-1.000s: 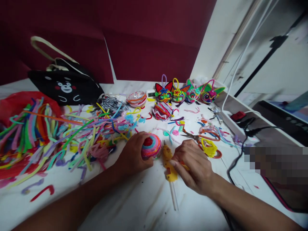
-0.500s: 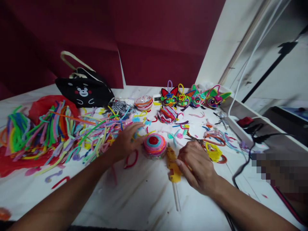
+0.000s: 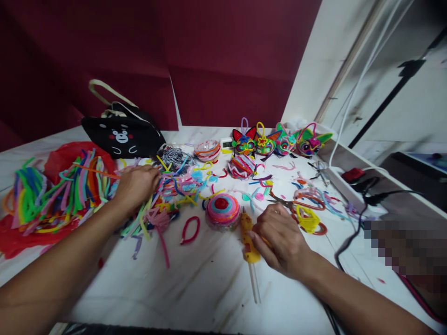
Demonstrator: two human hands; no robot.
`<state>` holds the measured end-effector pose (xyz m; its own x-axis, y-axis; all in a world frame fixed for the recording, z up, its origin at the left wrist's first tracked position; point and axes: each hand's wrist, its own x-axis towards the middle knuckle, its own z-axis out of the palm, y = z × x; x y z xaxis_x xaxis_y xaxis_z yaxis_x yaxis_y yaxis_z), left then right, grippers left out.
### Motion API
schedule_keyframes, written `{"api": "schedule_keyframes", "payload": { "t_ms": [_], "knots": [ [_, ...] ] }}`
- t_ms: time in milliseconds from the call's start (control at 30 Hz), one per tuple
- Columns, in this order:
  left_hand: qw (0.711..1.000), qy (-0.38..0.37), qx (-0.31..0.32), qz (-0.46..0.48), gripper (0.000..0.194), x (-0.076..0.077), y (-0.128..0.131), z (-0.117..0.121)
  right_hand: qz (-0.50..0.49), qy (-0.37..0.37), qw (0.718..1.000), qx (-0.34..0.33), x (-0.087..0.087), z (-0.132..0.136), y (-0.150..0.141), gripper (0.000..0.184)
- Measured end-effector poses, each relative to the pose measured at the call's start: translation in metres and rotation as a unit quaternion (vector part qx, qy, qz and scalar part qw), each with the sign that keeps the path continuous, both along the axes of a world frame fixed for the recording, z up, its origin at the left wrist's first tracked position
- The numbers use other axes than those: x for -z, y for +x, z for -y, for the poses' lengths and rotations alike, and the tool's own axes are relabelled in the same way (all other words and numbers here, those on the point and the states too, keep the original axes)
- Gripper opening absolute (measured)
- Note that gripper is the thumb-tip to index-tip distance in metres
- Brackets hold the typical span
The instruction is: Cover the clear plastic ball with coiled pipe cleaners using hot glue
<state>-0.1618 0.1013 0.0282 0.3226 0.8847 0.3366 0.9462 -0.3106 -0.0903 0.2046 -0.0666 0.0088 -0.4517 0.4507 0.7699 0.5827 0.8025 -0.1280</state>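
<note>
before us on the table [image 3: 195, 288], a glue gun [image 3: 248, 227] is just right of a wrapped ball [image 3: 223, 211]. scissors [image 3: 289, 204] lie beyond, to the right. four animal-face ornaments [image 3: 265, 145] line the back; at left, pipe cleaners [image 3: 66, 190] lie before a tote bag [image 3: 139, 137].

a black bag [image 3: 124, 135] with a pale handle and a bear-like face sits at ten o'clock, in front of a maroon sheet [image 3: 226, 88] that spans eleven to one. a small white device [image 3: 227, 144] with a dark display is at twelve. at two, a white cord [image 3: 344, 114] hangs left of a slanting black pole [image 3: 384, 104]; at three, a red plug [image 3: 353, 174] sits on a white power strip [image 3: 338, 178].
</note>
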Motion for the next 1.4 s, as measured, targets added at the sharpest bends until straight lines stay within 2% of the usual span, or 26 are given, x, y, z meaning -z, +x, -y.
{"api": "schedule_keyframes", "payload": {
  "t_ms": [67, 133, 200, 300, 367, 500, 700, 833, 933, 1033, 1233, 1333, 1400],
  "knots": [
    [0.999, 0.031, -0.029, -0.011, 0.033, -0.007, 0.006, 0.003, 0.004, 0.001, 1.000, 0.003, 0.001, 0.000, 0.000, 0.015],
    [0.999, 0.046, -0.022, -0.014, 0.034, -0.009, 0.017, 0.007, 0.008, 0.000, 1.000, 0.004, 0.002, -0.001, 0.000, 0.016],
    [0.999, 0.024, 0.034, -0.020, 0.035, -0.005, 0.033, 0.012, 0.010, -0.003, 1.000, 0.004, 0.003, -0.002, 0.000, 0.017],
    [0.985, -0.056, 0.160, -0.019, 0.044, 0.009, 0.055, 0.017, 0.018, -0.009, 1.000, 0.002, 0.004, -0.002, 0.000, 0.018],
    [0.981, -0.084, 0.176, -0.021, 0.043, 0.018, 0.061, 0.014, 0.021, -0.013, 1.000, 0.000, 0.003, -0.002, 0.000, 0.019],
    [0.987, -0.082, 0.139, -0.008, 0.041, 0.023, 0.049, -0.010, 0.025, -0.013, 1.000, -0.002, 0.003, -0.002, 0.001, 0.022],
    [0.997, -0.051, 0.058, 0.027, 0.043, 0.007, 0.024, -0.048, 0.030, -0.013, 0.999, 0.005, 0.004, -0.001, 0.001, 0.025],
    [0.999, -0.022, 0.026, 0.038, 0.043, -0.004, 0.017, -0.061, 0.037, -0.017, 0.999, 0.005, 0.005, -0.001, 0.000, 0.025],
    [0.999, -0.013, 0.024, 0.032, 0.050, -0.006, 0.016, -0.064, 0.040, -0.018, 0.999, 0.003, 0.005, -0.002, 0.000, 0.024],
    [0.998, -0.015, 0.064, 0.015, 0.054, -0.007, 0.022, -0.061, 0.045, -0.018, 0.999, 0.003, 0.005, -0.002, 0.000, 0.024],
    [0.977, -0.063, 0.202, -0.033, 0.032, -0.012, 0.038, -0.050, 0.046, -0.021, 0.999, 0.006, 0.005, -0.002, 0.000, 0.028],
    [0.967, -0.097, 0.231, -0.038, 0.028, -0.011, 0.045, -0.044, 0.049, -0.022, 0.999, 0.003, 0.006, -0.002, 0.000, 0.028],
    [0.970, -0.106, 0.219, -0.020, 0.026, -0.008, 0.049, -0.040, 0.051, -0.022, 0.998, 0.001, 0.006, -0.002, -0.001, 0.028]
  ]
}}
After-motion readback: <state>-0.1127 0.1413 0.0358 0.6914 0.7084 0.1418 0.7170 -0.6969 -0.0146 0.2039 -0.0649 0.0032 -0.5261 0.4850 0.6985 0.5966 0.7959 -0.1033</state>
